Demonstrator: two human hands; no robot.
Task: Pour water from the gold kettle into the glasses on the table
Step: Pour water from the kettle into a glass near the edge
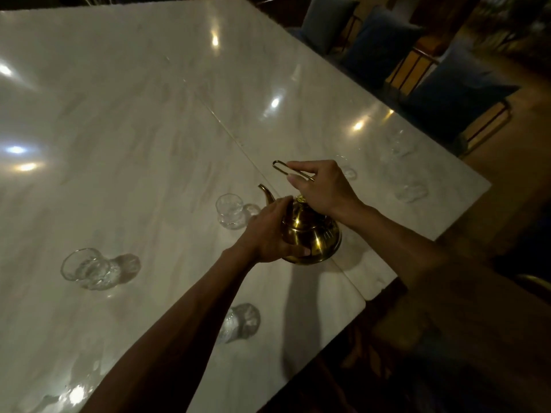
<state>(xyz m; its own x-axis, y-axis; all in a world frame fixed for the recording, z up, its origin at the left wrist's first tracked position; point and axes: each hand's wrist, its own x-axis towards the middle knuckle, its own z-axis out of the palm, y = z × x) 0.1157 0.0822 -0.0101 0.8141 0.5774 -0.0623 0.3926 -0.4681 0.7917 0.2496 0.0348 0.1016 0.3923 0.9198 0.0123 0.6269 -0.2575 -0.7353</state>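
1. Right hand (323,189) pinched the handle (293,171), left hand (268,234) cupped the kettle (313,234) near the table's (149,114) right edge.
2. Pour not started, I'd say; next, tip the spout (266,193) over the nearest glass (231,211).

Kettle (310,234) base: your left hand (268,234) hides its near side.
Near glass (238,321): your forearm covers part.
Far glasses (411,190): too blurred for you to judge water.
Chairs (381,40): cut off, dim.

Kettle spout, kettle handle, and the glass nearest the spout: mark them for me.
Spout (266,192), head view, on its curved neck.
Handle (279,167), head view, on the wire loop's far end.
Glass (230,210), head view, on its bowl.
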